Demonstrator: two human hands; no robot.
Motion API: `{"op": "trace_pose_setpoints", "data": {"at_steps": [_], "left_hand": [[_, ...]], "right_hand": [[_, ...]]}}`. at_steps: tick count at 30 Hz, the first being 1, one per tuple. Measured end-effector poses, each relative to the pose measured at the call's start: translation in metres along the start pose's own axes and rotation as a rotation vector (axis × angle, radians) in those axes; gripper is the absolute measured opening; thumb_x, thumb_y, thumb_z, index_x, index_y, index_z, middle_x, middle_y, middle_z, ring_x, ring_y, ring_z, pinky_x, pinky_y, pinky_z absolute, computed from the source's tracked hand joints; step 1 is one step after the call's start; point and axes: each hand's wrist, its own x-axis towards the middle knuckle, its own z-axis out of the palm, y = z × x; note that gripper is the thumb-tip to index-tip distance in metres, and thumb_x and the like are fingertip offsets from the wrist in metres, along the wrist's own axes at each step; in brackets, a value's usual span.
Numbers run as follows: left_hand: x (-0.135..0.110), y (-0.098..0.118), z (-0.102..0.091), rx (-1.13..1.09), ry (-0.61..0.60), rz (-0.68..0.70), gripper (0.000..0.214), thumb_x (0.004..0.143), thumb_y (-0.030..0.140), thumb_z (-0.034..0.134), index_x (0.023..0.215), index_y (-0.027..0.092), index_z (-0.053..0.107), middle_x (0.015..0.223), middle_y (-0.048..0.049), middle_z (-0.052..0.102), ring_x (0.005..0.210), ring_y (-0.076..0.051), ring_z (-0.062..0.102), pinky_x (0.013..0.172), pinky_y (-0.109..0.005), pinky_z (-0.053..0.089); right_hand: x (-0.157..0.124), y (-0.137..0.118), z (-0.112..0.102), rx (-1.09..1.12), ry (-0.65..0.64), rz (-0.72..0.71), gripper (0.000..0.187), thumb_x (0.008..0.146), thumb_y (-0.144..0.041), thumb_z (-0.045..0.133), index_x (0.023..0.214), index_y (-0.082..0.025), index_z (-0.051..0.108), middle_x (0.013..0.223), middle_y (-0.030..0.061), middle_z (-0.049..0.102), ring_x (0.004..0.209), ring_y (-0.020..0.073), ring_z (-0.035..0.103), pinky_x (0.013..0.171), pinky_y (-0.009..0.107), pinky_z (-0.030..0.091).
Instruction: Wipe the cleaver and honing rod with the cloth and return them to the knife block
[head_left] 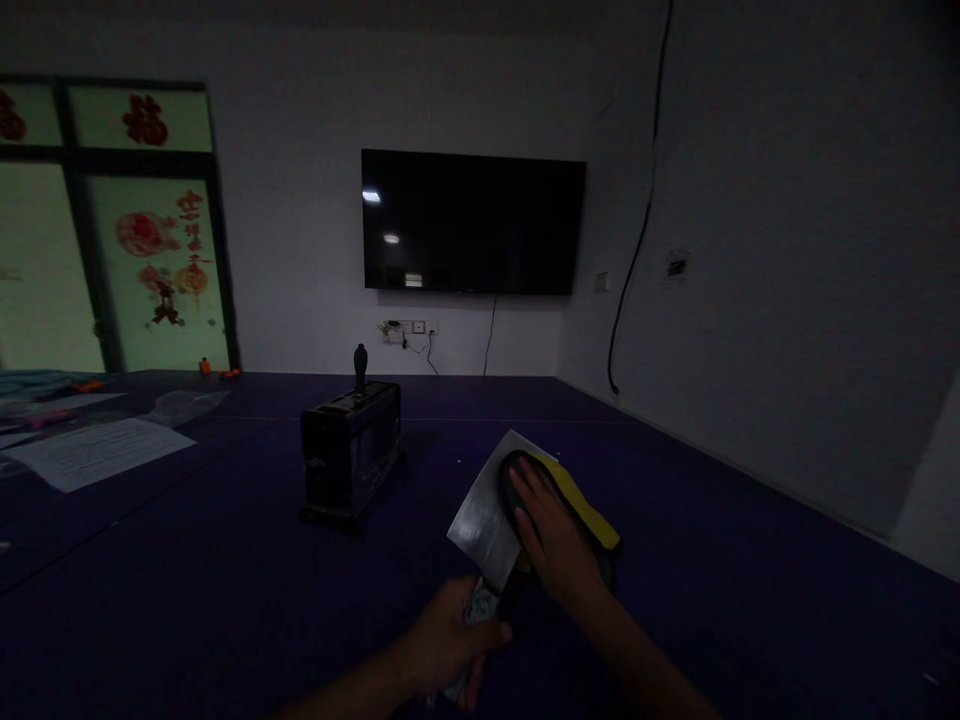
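Observation:
My left hand (450, 645) is closed around the handle of a wide steel cleaver (484, 515), whose flat blade points up and away over the dark blue table (225, 600). My right hand (551, 540) lies with fingers flat on a yellow and dark sponge (589, 510), pressing it against the right side of the blade.
A black knife block (349, 455) with one dark handle sticking up stands on the table just beyond the cleaver. Papers (97, 452) lie at the far left. A wall-mounted television (472, 222) and a decorated glass door (112, 230) are behind.

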Motion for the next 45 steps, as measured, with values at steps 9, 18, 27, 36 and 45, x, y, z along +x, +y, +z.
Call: {"op": "trace_pose_setpoints", "data": {"at_steps": [9,18,27,36,45], "left_hand": [[-0.002,0.007,0.001,-0.056,-0.01,0.034,0.053,0.066,0.066,0.058,0.082,0.018,0.046,0.041,0.0085,0.046,0.029,-0.01,0.045,0.029,-0.017,0.032],[0.001,0.0,-0.001,-0.281,0.12,0.1,0.06,0.071,0.068,0.048,0.096,0.014,0.052,0.053,0.0047,0.051,0.033,-0.009,0.044,0.033,-0.02,0.027],[-0.003,0.015,-0.005,-0.168,0.361,0.294,0.046,0.069,0.059,0.064,0.088,0.02,0.048,0.062,0.0058,0.046,0.05,-0.006,0.042,0.051,-0.019,0.033],[-0.004,0.019,-0.004,-0.315,0.479,0.202,0.051,0.05,0.039,0.083,0.088,0.017,0.057,0.069,0.0024,0.053,0.064,-0.011,0.052,0.06,-0.021,0.039],[0.001,0.013,-0.001,-0.411,0.375,-0.014,0.057,0.058,0.061,0.07,0.086,0.019,0.043,0.07,0.0023,0.059,0.048,-0.011,0.059,0.047,-0.023,0.045]], "right_hand": [[-0.001,0.014,0.003,-0.041,0.413,0.01,0.04,0.092,-0.022,0.039,0.131,-0.023,0.047,0.138,0.0093,0.045,0.127,0.0231,0.042,0.101,0.046,0.039],[-0.002,0.018,0.001,-0.071,0.526,0.028,0.036,0.091,-0.021,0.041,0.124,-0.02,0.055,0.128,0.0107,0.056,0.116,0.0229,0.054,0.096,0.044,0.045],[-0.003,0.023,0.0,0.002,0.515,0.21,0.037,0.09,-0.031,0.04,0.118,-0.017,0.06,0.124,0.0119,0.058,0.113,0.0238,0.056,0.096,0.046,0.044],[-0.004,0.034,0.0,0.061,0.589,0.415,0.043,0.088,-0.038,0.041,0.114,-0.011,0.062,0.118,0.0163,0.061,0.109,0.0253,0.058,0.097,0.047,0.043],[-0.003,0.029,-0.004,0.023,0.605,0.394,0.043,0.089,-0.037,0.04,0.117,-0.011,0.061,0.119,0.0158,0.061,0.111,0.0249,0.057,0.097,0.046,0.042]]}}
